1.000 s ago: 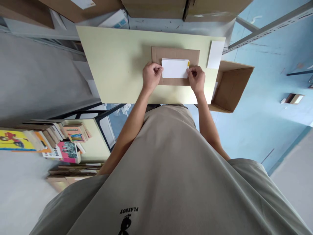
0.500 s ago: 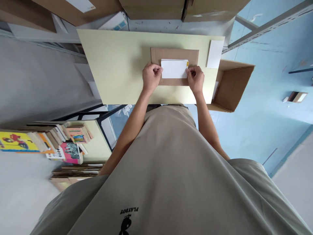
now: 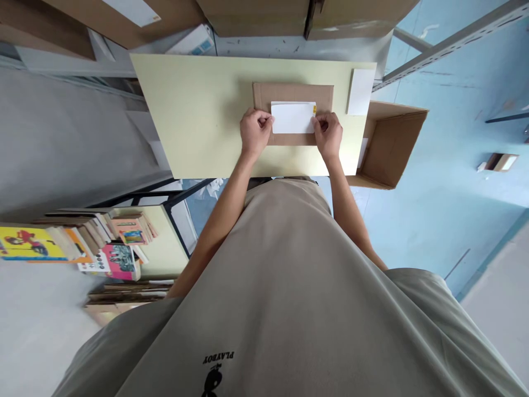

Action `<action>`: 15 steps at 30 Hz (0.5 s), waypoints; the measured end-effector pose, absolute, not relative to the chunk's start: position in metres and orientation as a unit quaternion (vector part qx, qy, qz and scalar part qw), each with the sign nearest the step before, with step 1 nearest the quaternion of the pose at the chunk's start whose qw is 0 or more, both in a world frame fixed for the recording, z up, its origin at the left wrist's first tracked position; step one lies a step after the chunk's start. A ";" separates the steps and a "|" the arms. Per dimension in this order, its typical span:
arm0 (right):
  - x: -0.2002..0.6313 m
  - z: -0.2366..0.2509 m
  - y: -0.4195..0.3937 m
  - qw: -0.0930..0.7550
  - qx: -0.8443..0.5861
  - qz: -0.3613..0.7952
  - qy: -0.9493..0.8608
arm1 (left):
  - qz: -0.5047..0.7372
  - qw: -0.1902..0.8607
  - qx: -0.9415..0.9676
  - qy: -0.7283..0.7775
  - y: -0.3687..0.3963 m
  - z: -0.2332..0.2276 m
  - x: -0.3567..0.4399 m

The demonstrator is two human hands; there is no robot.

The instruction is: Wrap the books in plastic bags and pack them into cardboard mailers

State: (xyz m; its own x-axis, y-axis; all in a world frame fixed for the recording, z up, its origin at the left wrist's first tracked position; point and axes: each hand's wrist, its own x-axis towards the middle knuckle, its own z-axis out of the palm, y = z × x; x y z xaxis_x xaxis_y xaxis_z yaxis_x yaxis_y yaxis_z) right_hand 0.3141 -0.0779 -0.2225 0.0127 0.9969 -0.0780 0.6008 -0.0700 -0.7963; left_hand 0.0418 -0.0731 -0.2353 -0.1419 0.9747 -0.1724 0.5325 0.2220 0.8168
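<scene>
A white rectangular label (image 3: 293, 118) with a small yellow mark near its upper right corner lies over a flat brown cardboard package (image 3: 291, 91). My left hand (image 3: 255, 131) pinches the label's left edge between thumb and fingers. At the opposite edge, my right hand (image 3: 328, 134) holds the label the same way. Whether the label's underside touches the cardboard, I cannot tell. The package rests on a pale yellow tabletop (image 3: 194, 116), and both hands cover parts of its sides.
A white stack of labels or cards (image 3: 361, 92) lies at the table's right end. Beyond that end stands an open cardboard box (image 3: 392, 146). Large cartons (image 3: 256, 16) line the shelf behind the table. Books (image 3: 82, 237) fill a lower stand at left.
The label has settled slightly lower against the package, and its upper edge looks flatter. Both hands keep their pinch; the whole view has shifted a little.
</scene>
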 end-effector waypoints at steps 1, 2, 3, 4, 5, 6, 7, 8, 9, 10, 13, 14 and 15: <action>0.314 -0.223 -0.078 0.292 -0.648 0.336 -0.619 | 0.304 0.363 0.546 0.692 -0.073 -0.237 0.041; 0.314 -0.224 -0.078 0.290 -0.648 0.335 -0.620 | 0.305 0.364 0.546 0.691 -0.073 -0.237 0.041; 0.314 -0.225 -0.077 0.287 -0.649 0.335 -0.620 | 0.306 0.367 0.545 0.689 -0.073 -0.237 0.041; 0.314 -0.226 -0.077 0.283 -0.651 0.337 -0.618 | 0.305 0.372 0.543 0.688 -0.074 -0.235 0.042; 0.315 -0.227 -0.077 0.279 -0.653 0.340 -0.616 | 0.302 0.379 0.542 0.686 -0.074 -0.233 0.042; 0.315 -0.229 -0.077 0.276 -0.654 0.341 -0.616 | 0.297 0.386 0.541 0.685 -0.075 -0.231 0.044; 0.314 -0.229 -0.077 0.273 -0.656 0.341 -0.616 | 0.293 0.390 0.542 0.684 -0.077 -0.227 0.045; 0.314 -0.229 -0.077 0.269 -0.657 0.340 -0.617 | 0.290 0.392 0.543 0.683 -0.078 -0.224 0.047; 0.313 -0.228 -0.077 0.265 -0.659 0.337 -0.618 | 0.291 0.389 0.546 0.682 -0.080 -0.221 0.049; 0.311 -0.226 -0.077 0.262 -0.661 0.335 -0.618 | 0.296 0.383 0.549 0.681 -0.081 -0.219 0.052; 0.306 -0.220 -0.078 0.264 -0.668 0.333 -0.611 | 0.312 0.365 0.557 0.678 -0.085 -0.213 0.057; 0.304 -0.219 -0.078 0.268 -0.669 0.330 -0.610 | 0.311 0.365 0.556 0.679 -0.086 -0.212 0.058; 0.303 -0.220 -0.079 0.271 -0.669 0.325 -0.611 | 0.307 0.370 0.553 0.681 -0.086 -0.211 0.060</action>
State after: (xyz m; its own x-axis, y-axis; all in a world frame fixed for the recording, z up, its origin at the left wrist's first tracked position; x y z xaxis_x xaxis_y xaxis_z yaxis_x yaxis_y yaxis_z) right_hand 0.3032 -0.0790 -0.2202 0.0428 0.9938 -0.1030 0.6411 -0.1064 -0.7600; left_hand 0.0596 -0.0864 -0.2107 -0.1153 0.9797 -0.1640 0.5263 0.2003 0.8264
